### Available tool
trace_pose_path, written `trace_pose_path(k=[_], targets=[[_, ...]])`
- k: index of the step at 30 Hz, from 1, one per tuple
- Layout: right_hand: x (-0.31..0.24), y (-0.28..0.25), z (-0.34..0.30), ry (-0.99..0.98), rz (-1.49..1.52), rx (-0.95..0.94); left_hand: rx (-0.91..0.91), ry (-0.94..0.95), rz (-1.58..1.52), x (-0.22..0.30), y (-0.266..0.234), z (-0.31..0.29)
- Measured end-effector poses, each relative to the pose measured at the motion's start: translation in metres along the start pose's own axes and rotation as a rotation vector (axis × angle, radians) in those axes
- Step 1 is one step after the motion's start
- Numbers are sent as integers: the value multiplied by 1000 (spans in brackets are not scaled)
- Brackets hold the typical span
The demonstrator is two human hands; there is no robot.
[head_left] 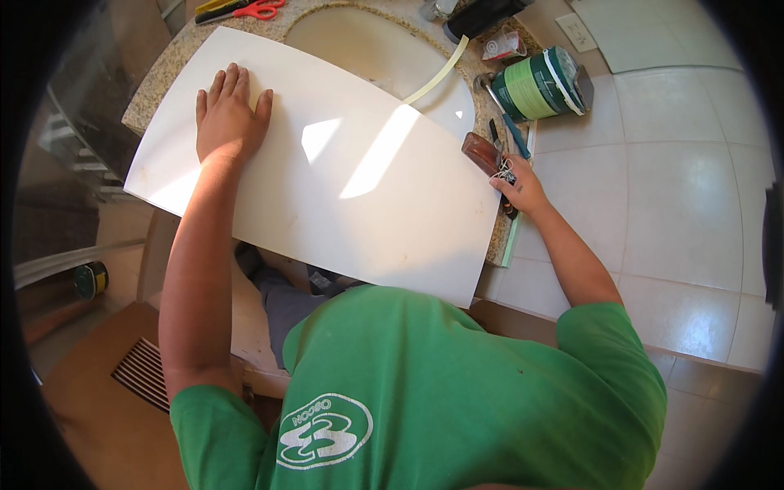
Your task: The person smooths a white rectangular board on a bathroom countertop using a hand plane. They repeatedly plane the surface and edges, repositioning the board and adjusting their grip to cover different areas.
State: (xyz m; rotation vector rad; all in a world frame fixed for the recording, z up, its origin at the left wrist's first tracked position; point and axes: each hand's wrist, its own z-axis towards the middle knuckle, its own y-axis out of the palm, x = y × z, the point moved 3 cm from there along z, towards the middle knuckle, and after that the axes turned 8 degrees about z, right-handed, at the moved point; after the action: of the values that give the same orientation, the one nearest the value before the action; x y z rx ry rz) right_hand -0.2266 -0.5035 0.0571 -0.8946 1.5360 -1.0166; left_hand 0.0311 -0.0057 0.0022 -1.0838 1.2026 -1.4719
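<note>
A large white panel (327, 175) lies across the stone countertop and partly over the sink, with its near edge close to my body. My left hand (231, 118) rests flat on the panel's left part, fingers spread. Beyond the panel's right edge, my right hand (523, 188) is closed around something small and dark with pale string about it; its kind is unclear. A glossy reddish-brown object (482, 153) lies just past those fingertips, touching the panel's edge. Beside them is a blue-handled tool (516, 135).
The oval sink (351, 37) shows behind the panel, and a pale strip (437, 75) curves over it. Red-handled scissors (260, 10) lie at the back left of the counter (155, 94). A green bucket (535, 86) lies tilted at the right, near a white tiled wall (670, 188).
</note>
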Motion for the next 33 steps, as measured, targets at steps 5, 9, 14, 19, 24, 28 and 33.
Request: trace_pose_path(k=[5,9,14,19,24,28,33], targets=[[1,-8,2,33,56,34,12,-3,-1,1,0,1],[4,-31,6,130,536,107,12,4,11,1,3,1],[0,-60,21,248,576,225,15,13,10,2,2,1],[-16,-66,29,237,742,377,16,26,17,2,0,2],[-47,-109,37,-52,963,629,23,33,18,2,2,3],[-83,-157,31,-340,1113,855,66,46,-2,2,5,3],[-139,-205,7,-675,1145,983,97,67,-4,0,8,3]])
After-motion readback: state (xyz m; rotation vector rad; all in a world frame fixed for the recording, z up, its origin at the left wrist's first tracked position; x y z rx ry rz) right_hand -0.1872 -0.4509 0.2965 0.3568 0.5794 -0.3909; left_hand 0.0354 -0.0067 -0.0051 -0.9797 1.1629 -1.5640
